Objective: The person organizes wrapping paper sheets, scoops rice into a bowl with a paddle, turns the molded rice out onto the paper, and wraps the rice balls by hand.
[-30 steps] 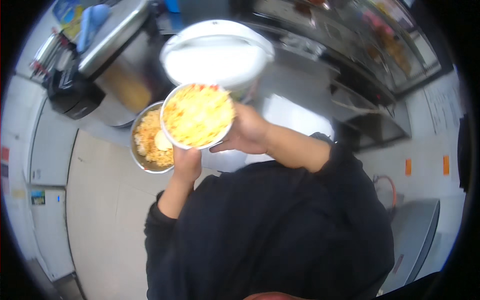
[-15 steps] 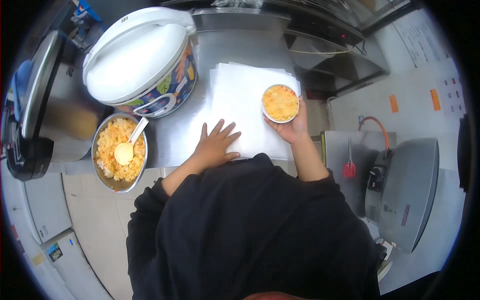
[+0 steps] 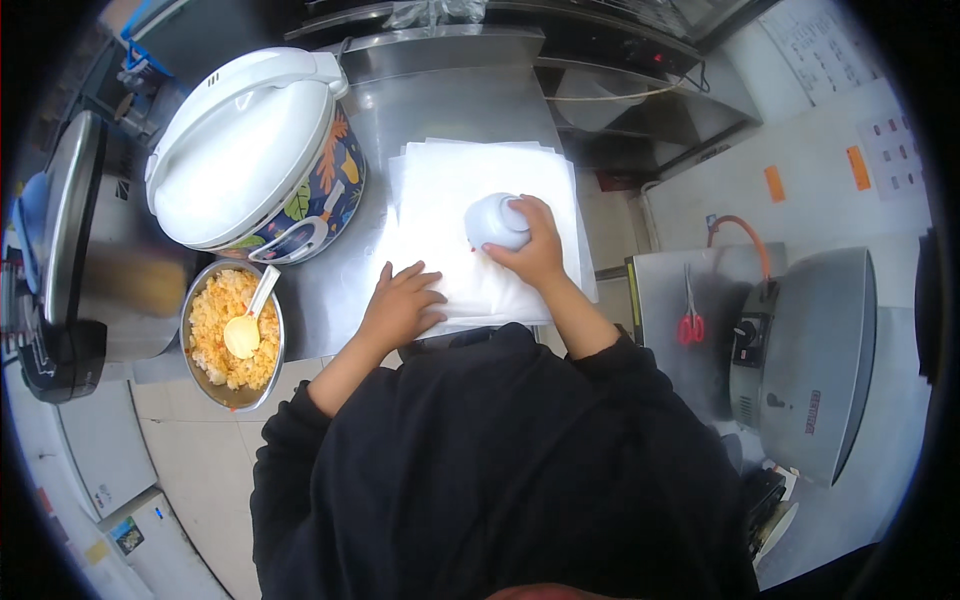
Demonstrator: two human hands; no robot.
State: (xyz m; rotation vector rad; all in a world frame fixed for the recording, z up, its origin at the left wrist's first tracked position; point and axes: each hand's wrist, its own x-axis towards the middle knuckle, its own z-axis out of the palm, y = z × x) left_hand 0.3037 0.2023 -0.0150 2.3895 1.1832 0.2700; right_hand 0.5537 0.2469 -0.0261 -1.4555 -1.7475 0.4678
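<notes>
Progress, judged: white bowl upended on paper stack, centre frame; contents turned out underneath or not, cannot tell; lifting off remains.
Count, largest first:
- Bench: one.
- Rice cooker, upper left: one, lid shut.
- Metal bowl of fried rice, left: one, one spoon.
- Right hand: clamped on white bowl.
- Left hand: flat, fingers spread, on paper.

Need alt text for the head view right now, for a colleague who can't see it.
The person's right hand presses a small white bowl upside down onto a stack of white paper sheets on a steel counter, while the left hand lies flat on the sheets. At left stand a closed rice cooker and a metal bowl of yellow rice holding a spoon.
</notes>
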